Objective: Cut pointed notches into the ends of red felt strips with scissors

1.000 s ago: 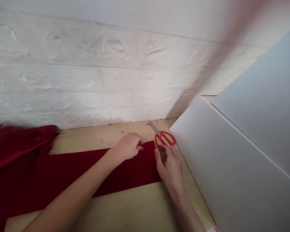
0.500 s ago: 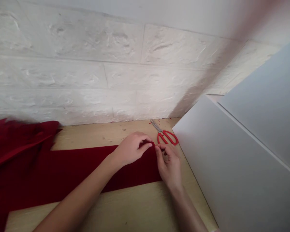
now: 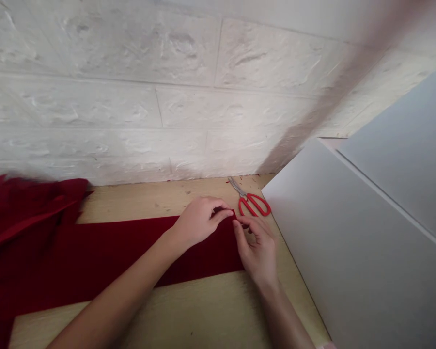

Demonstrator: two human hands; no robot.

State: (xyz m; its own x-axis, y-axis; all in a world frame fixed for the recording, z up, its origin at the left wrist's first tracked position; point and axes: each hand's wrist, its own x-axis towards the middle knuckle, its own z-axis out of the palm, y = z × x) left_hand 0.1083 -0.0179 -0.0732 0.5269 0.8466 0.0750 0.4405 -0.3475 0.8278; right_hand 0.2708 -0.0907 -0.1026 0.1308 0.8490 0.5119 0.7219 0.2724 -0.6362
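Note:
A long strip of dark red fabric (image 3: 123,252) lies flat across the wooden table. At its upper right corner, my left hand (image 3: 199,222) pinches the edge between thumb and fingers. Close beside it, my right hand (image 3: 257,245) is closed on the same corner, thumb against forefinger. Just beyond my right hand rests a pair of scissors (image 3: 247,198) with red handles, its blades pointing toward the wall. My fingers hide part of the fabric corner.
A crumpled heap of red fabric (image 3: 29,208) sits at the left. The white brick-patterned wall (image 3: 131,106) closes off the back of the wooden table (image 3: 203,310). At the right stands a white panel (image 3: 334,232). Small red scraps lie near the scissors' tips.
The view has shifted slightly. My left fingertips have slid a little right along the fabric edge, closer to the corner. Both hands still pinch the fabric.

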